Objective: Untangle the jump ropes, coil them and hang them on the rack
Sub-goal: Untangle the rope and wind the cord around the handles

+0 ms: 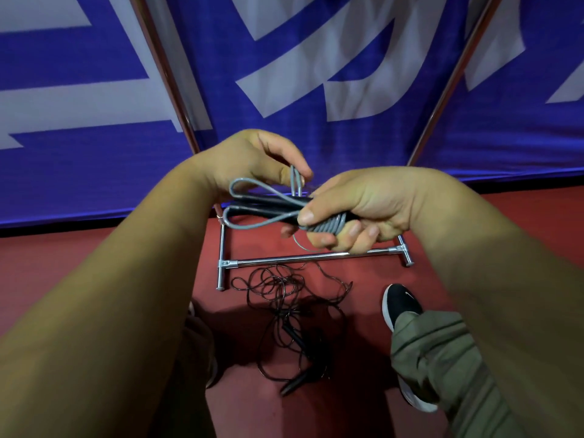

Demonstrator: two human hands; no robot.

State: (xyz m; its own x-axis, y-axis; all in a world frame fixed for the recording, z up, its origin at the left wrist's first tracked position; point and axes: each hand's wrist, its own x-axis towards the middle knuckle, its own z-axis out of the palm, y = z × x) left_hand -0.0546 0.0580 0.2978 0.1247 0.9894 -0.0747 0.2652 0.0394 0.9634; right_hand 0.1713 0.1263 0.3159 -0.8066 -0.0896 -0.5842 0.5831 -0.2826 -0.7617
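The right hand [363,210] is clenched around a grey jump rope [327,226], gripping it where several turns of the cord are wound tightly round its two black handles [268,202], which lie side by side and point towards the left. Two grey loops stick out at the handles' far ends. The left hand [252,159] pinches another narrow loop of the same cord between thumb and fingers, just above the handles. Both hands hold the bundle in the air above the chrome rack [303,257], whose base bar stands on the red floor [94,257]. A black jump rope [284,298] lies in a loose tangle on the floor just in front of that bar, between the person's feet, near a black shoe [399,300]
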